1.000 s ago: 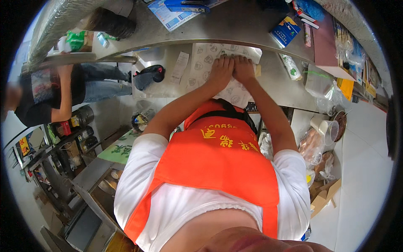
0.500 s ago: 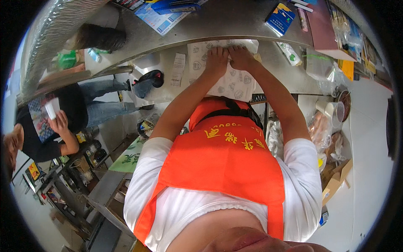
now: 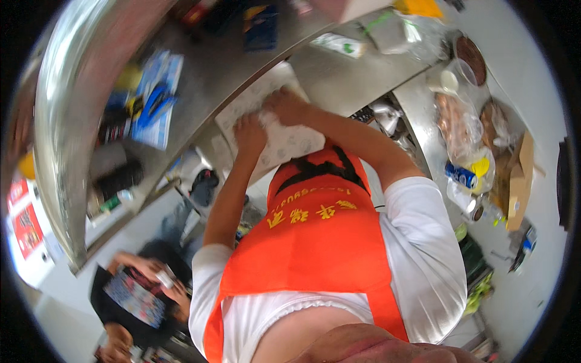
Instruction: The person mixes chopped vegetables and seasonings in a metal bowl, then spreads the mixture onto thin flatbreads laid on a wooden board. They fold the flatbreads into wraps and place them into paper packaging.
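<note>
A white sheet of patterned wrapping paper [image 3: 281, 142] lies on the metal counter in front of my orange apron, at the upper middle. My left hand [image 3: 250, 134] rests on its left part, palm down, with fingers a little apart. Farther right and slightly higher, my right hand [image 3: 285, 107] lies on the paper too, its fingers extended over it. Whether anything sits under the paper or under my fingers cannot be made out. The paper's far edge meets the rim of a metal shelf [image 3: 221, 72].
On the shelf are a blue box [image 3: 261, 27] and printed leaflets [image 3: 158, 91]. To the right stand a blue can [image 3: 460, 175], plastic bags [image 3: 458, 118] and a cardboard box [image 3: 520, 181]. Another person [image 3: 136, 296] in a black top holds something white at lower left.
The whole view has swung round, so the counter now slants. My hands, close together before, are now apart on the paper. The other person appears lower down.
</note>
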A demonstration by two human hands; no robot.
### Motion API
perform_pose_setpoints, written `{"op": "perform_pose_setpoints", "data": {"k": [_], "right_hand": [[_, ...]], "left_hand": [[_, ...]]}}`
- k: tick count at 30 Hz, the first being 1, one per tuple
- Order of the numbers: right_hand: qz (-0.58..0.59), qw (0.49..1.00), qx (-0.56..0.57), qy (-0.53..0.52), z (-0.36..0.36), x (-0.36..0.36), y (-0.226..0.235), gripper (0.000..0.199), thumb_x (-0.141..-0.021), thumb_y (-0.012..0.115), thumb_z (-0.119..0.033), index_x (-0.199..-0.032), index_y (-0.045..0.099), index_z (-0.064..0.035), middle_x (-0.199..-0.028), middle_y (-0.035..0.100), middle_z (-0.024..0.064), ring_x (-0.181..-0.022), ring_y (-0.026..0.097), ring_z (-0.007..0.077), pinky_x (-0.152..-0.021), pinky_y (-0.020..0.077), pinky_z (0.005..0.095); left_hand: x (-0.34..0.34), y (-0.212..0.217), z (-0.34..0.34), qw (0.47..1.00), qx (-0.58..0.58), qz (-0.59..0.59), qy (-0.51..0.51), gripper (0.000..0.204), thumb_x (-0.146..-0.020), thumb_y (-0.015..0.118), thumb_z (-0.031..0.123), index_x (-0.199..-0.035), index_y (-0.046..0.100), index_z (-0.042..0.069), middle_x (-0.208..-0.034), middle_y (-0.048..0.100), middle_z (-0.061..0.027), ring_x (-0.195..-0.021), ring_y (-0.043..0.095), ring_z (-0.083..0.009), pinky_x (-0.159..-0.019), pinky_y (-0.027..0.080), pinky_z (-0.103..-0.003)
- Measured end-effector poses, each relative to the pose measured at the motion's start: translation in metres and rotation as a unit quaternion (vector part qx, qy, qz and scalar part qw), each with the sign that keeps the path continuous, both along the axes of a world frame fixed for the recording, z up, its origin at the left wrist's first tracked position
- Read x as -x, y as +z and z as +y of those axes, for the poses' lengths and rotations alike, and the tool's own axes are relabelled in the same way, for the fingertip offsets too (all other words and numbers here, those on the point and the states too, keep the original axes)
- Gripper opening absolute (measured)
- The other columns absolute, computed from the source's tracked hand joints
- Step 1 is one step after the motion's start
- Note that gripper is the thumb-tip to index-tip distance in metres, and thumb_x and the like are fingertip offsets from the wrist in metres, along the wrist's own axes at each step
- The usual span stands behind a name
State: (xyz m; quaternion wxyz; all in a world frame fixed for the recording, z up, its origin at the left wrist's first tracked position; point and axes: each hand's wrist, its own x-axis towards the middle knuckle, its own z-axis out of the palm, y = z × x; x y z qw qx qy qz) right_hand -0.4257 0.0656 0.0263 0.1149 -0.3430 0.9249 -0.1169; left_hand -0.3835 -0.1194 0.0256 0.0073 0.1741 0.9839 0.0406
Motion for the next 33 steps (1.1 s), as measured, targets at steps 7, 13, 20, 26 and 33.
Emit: {"op": "perform_pose_setpoints", "data": {"k": [7,13,20,26,33], "right_hand": [[0.026,0.994,0.101,-0.014,0.001,0.010,-0.007,0.054,-0.067,0.074,-0.031,-0.117,0.062,-0.0149,-0.115,0.060,0.0050,-0.113,0.051,0.0234,-0.095,0.0349,0.0396],[0.124,0.908,0.355,-0.187,0.056,-0.003,0.003,0.038,-0.075,0.067,-0.028,-0.107,0.064,-0.0090,-0.104,0.061,0.0111,-0.103,0.056,0.0297,-0.093,0.0399,0.0433],[-0.024,0.343,0.653,-0.675,0.337,0.016,-0.017,0.038,-0.094,0.058,-0.033,-0.113,0.054,-0.0005,-0.108,0.060,0.0080,-0.097,0.058,0.0209,-0.089,0.0470,0.0328],[-0.282,0.384,0.705,-0.525,0.343,0.054,-0.047,0.045,-0.090,0.061,-0.022,-0.127,0.052,0.0023,-0.123,0.059,0.0116,-0.107,0.060,0.0223,-0.087,0.0499,0.0354],[-0.111,0.534,0.484,-0.684,0.327,0.012,-0.028,0.030,-0.092,0.055,-0.020,-0.109,0.063,0.0039,-0.082,0.068,0.0131,-0.069,0.065,0.0228,-0.062,0.0518,0.0368]], "left_hand": [[0.020,0.016,0.034,0.999,-0.025,-0.024,-0.005,0.053,-0.074,0.073,0.025,-0.116,0.052,0.002,-0.112,0.058,-0.0204,-0.104,0.053,-0.0419,-0.093,0.041,-0.051],[0.025,0.013,0.037,0.999,0.001,-0.050,0.007,0.055,-0.069,0.073,0.025,-0.112,0.052,-0.001,-0.108,0.058,-0.0217,-0.103,0.055,-0.0414,-0.091,0.044,-0.050],[0.016,0.002,0.039,0.994,0.012,-0.053,0.093,0.060,-0.067,0.069,0.021,-0.118,0.050,-0.001,-0.110,0.057,-0.0226,-0.105,0.054,-0.0426,-0.094,0.044,-0.049],[0.018,0.002,0.033,0.993,-0.003,-0.056,0.100,0.060,-0.066,0.069,0.022,-0.119,0.051,-0.001,-0.112,0.057,-0.0215,-0.104,0.054,-0.0422,-0.093,0.044,-0.049],[0.017,0.009,0.043,0.990,-0.011,-0.059,0.130,0.059,-0.066,0.070,0.022,-0.118,0.052,0.001,-0.115,0.057,-0.0213,-0.105,0.055,-0.0412,-0.095,0.044,-0.046]]}}
